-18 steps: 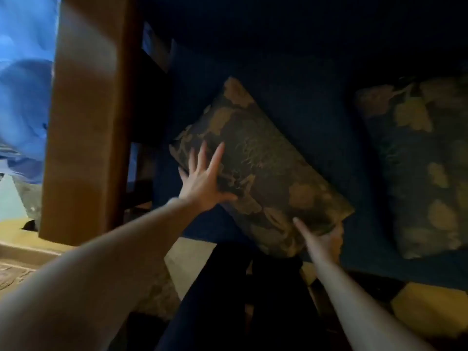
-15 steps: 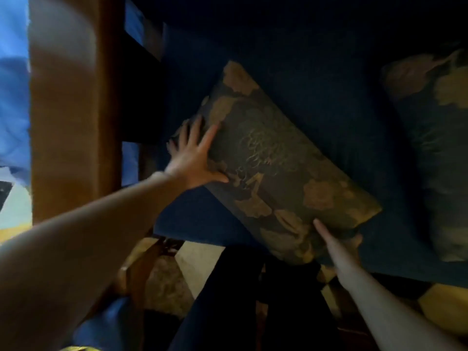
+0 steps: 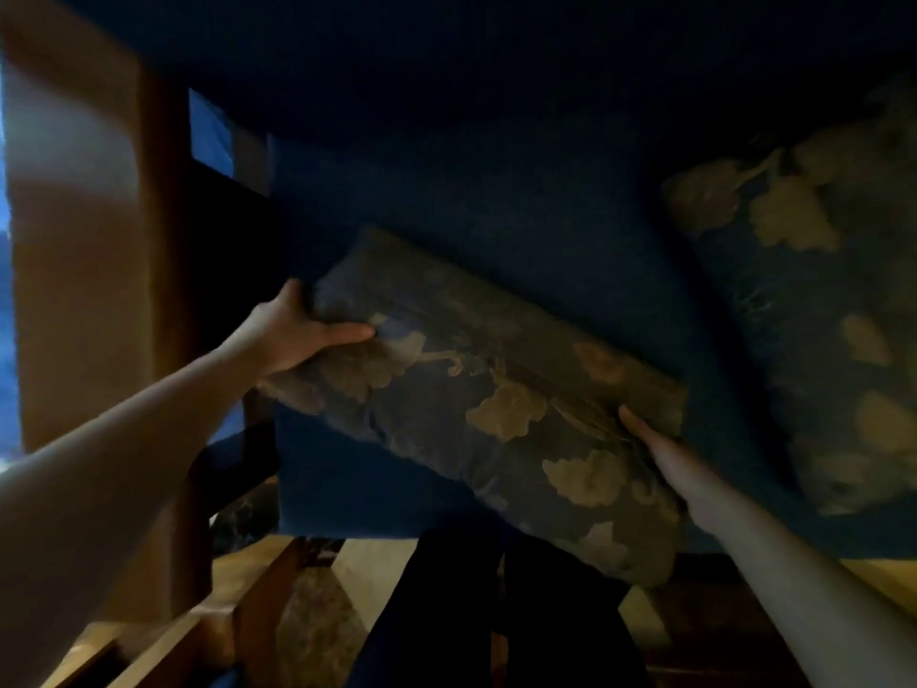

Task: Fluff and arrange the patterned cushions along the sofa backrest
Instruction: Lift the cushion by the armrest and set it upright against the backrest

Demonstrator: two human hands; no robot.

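A dark cushion with gold leaf pattern (image 3: pixel 496 404) lies tilted across the blue sofa seat (image 3: pixel 357 489), its right end hanging over the front edge. My left hand (image 3: pixel 293 330) grips its left end, thumb on top. My right hand (image 3: pixel 660 449) presses flat against its right side, fingers partly sunk into the fabric. A second patterned cushion (image 3: pixel 814 315) leans against the dark blue backrest (image 3: pixel 496 191) at the right.
A wooden armrest and post (image 3: pixel 84 270) stand close on the left. My dark trouser legs (image 3: pixel 476 613) stand at the sofa's front edge over a wooden floor (image 3: pixel 367 563). A wooden frame piece (image 3: pixel 198 633) lies low at the left.
My left hand went from lying flat on the cushion to gripping its left end. The cushion has swung lower and more level, and the view has shifted left.
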